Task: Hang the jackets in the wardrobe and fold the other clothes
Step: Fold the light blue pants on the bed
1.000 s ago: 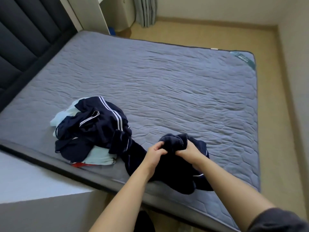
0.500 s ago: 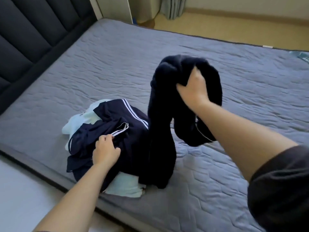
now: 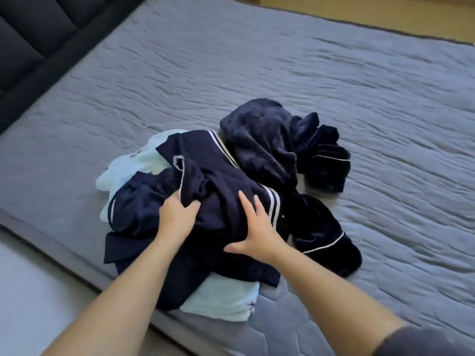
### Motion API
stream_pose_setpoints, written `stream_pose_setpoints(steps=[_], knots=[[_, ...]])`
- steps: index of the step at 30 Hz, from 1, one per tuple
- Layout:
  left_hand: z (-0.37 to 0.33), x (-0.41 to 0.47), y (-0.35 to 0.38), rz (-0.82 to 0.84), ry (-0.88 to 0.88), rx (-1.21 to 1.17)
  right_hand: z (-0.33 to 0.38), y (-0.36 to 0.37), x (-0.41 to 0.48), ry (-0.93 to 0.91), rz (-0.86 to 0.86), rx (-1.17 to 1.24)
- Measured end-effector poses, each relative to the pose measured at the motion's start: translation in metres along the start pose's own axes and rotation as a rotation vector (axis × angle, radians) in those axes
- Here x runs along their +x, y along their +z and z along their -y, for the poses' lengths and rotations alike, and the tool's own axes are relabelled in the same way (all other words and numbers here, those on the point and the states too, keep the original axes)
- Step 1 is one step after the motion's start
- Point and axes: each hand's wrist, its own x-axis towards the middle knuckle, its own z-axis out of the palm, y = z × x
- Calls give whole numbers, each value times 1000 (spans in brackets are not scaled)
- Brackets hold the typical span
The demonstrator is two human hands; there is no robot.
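A heap of clothes lies near the front edge of the grey mattress (image 3: pixel 282 73). On top is a navy jacket with white stripes (image 3: pixel 221 181). My left hand (image 3: pixel 177 217) grips a fold of this jacket at its left side. My right hand (image 3: pixel 257 232) rests on the jacket with fingers spread and straight. Beneath lies a pale mint garment (image 3: pixel 223 299), showing at the back left and the front. A dark fleece garment with thin white piping (image 3: pixel 272 142) lies crumpled to the right of the heap, free of both hands.
A dark padded headboard (image 3: pixel 30 34) runs along the upper left. Pale floor (image 3: pixel 33 299) shows in front of the bed at lower left, and wooden floor (image 3: pixel 385 14) beyond the far edge.
My right hand has let go of the dark fleece garment, which now lies on the mattress to the right. That hand has come down onto the striped jacket. The left hand still grips the jacket.
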Motion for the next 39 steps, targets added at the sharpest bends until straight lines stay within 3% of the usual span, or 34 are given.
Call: stream_pose_setpoints(steps=[3, 6, 9, 10, 12, 14, 16, 18, 20, 22, 23, 25, 27, 29, 30, 34, 35, 38, 39], knots=[[-38, -14, -1, 150, 114, -177, 21, 3, 5, -53, -201, 338], [-67, -15, -2, 223, 30, -409, 33, -26, 13, 31, -564, 535], [-71, -8, -4, 364, 5, -668, 45, -79, 22, 54, -643, 623], [-66, -5, -6, 349, 55, -647, 52, -98, 21, 25, -647, 591], [-40, 4, -11, 241, 154, -227, 59, -132, 14, -31, -675, 538], [-1, 8, -14, 326, 99, 460, 60, -160, 1, -62, -713, 546], [29, 2, -8, 429, 5, 734, 55, -173, -12, -48, -722, 537], [28, -9, 0, 224, -17, 573, 45, -178, -28, 1, -682, 535], [6, -13, 1, -31, -86, 199, 28, -174, -43, 39, -622, 481], [-31, -17, -3, -142, -102, -149, 14, -159, -58, 57, -488, 365], [-54, -22, -4, -121, -82, -323, 14, -150, -65, 40, -394, 357], [-103, -50, 0, 102, -44, -697, 23, -133, -81, -40, -156, 418], [-137, -87, 16, 398, 51, -730, 30, -121, -98, -82, 90, 307], [-165, -123, 34, 572, 143, -629, 28, -117, -116, 191, 235, 205], [-179, -135, 41, 610, 172, -657, 22, -118, -125, 295, 175, 253], [-238, -149, 52, 499, 214, -863, 12, -156, -135, 176, -484, 647], [-247, -153, 56, 469, 237, -854, 11, -177, -138, 162, -567, 795], [-264, -180, 73, 532, 378, -741, 6, -238, -160, 105, -554, 1365], [-270, -191, 79, 589, 406, -748, 2, -255, -169, 86, -520, 1442]])
